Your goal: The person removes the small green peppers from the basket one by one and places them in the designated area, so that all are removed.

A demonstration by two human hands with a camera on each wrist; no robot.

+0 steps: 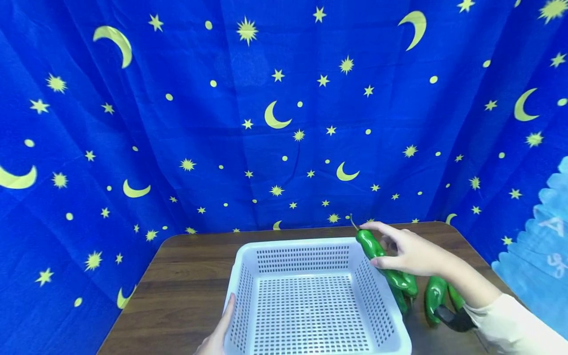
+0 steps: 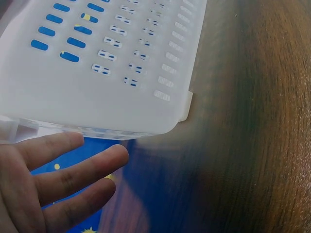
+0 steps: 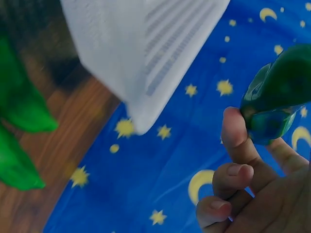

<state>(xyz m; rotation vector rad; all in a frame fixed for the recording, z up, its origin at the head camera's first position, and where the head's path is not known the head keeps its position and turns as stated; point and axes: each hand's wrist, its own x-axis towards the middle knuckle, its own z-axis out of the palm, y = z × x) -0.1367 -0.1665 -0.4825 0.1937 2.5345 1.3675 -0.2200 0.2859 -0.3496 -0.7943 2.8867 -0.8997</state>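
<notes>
My right hand (image 1: 406, 251) pinches a long, glossy green pepper (image 1: 367, 242) over the right rim of a white perforated basket (image 1: 306, 315). The pepper's thin stem points up and away. In the right wrist view, the pepper (image 3: 282, 92) sits at my fingertips, its far part cut off by the frame. At the basket's left rim, my left hand (image 1: 217, 335) has one digit over the edge. The left wrist view shows that hand's other fingers (image 2: 77, 170) spread below the basket's wall (image 2: 87, 97), one touching its edge. Inside the basket only the bare slotted floor shows.
More green peppers (image 1: 435, 298) lie on the wooden table (image 1: 186, 286) right of the basket, partly hidden by my right arm. A black object (image 1: 454, 319) is at my right wrist. A blue curtain (image 1: 284, 64) with moons and stars hangs behind and at both sides.
</notes>
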